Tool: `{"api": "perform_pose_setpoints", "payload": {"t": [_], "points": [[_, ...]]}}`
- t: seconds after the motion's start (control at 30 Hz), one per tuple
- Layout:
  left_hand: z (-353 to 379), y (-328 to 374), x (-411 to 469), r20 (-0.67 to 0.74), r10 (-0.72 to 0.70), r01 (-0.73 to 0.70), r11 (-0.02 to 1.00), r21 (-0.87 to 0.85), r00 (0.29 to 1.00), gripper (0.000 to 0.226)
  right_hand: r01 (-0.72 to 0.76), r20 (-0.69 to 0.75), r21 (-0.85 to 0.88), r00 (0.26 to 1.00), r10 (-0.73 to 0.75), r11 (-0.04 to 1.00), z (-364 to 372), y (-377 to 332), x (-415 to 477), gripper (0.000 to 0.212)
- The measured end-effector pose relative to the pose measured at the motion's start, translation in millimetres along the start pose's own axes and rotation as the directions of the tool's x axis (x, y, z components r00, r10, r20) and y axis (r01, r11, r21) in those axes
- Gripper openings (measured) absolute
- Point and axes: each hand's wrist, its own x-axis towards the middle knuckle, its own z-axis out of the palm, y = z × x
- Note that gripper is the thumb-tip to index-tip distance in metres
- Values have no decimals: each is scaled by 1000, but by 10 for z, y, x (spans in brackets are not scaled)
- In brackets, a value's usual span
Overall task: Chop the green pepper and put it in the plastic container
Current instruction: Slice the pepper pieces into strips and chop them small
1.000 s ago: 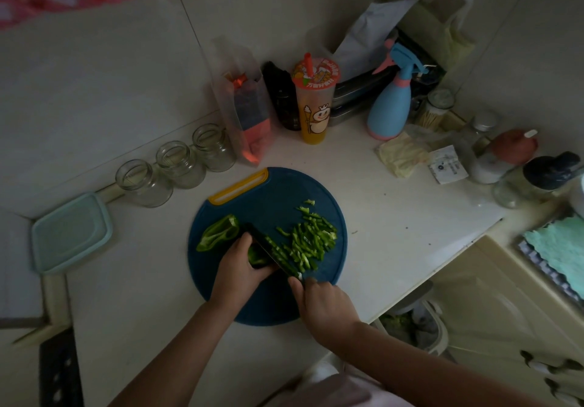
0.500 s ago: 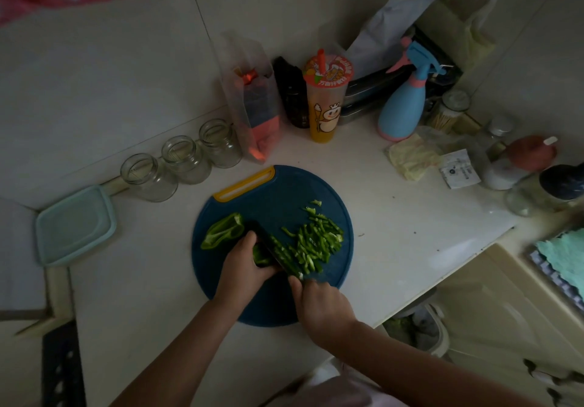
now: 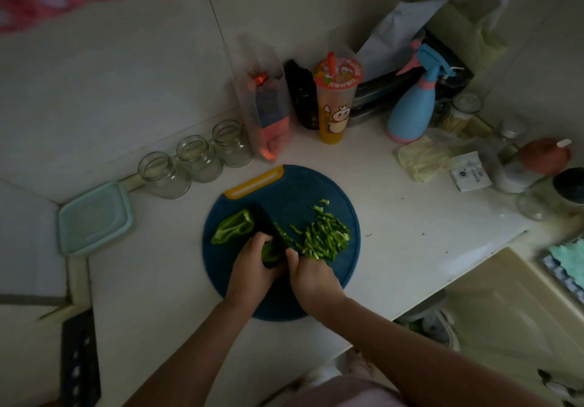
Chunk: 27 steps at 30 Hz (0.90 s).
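Note:
A round dark blue cutting board with a yellow handle slot lies on the white counter. On its left lies a large uncut green pepper piece. A pile of chopped pepper strips covers its right side. My left hand holds down a smaller pepper piece with curled fingers. My right hand grips the handle of a dark knife, whose blade stands against that piece. The pale green plastic container sits at the counter's left end.
Three empty glass jars line the back wall. Behind the board stand a plastic bag, a dark bottle, a yellow drink cup and a blue spray bottle. Jars and packets crowd the right side; the counter edge drops off at the right front.
The knife blade has shifted left and stands more upright against the held pepper piece. My right hand has moved closer to my left hand. The camera view has drifted slightly.

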Motion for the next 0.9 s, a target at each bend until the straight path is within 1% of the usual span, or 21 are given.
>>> {"api": "perform_pose_setpoints", "payload": {"t": [0.07,0.1,0.17,0.27,0.33,0.43,0.53,0.63,0.73,0.9], "points": [[5,-29,-1,-33,30,-29,999,43,999,49,-25,47,164,999,18,986,-73,136,-3,58],[8,-42,-4,-46,51,-47,996,79,998,51,-43,63,220,998,29,975,-120,196,-20,57],[19,-63,-12,-56,68,-60,990,124,996,54,-41,76,233,997,24,972,-187,301,-78,57],[32,-86,-13,-60,61,-52,989,137,996,56,56,45,122,997,-62,991,-172,361,-203,54],[37,-102,-7,-52,82,-71,979,191,995,59,95,16,51,995,-96,994,-123,349,-255,49],[54,-140,-22,-36,123,-110,958,264,992,60,113,-10,-43,993,-113,993,-96,313,-299,46],[69,-147,-63,-48,135,-116,952,284,990,59,132,-12,-131,991,-135,982,-111,265,-350,47],[84,-130,-89,-57,142,-119,949,291,988,57,121,-26,-182,992,-128,976,-100,247,-363,54],[112,-125,-110,-67,139,-111,940,324,988,57,125,-18,-213,991,-132,969,-85,230,-383,55],[191,-97,-172,-144,64,-28,969,244,988,51,145,-16,-291,988,-156,946,-96,234,-423,55]]}}
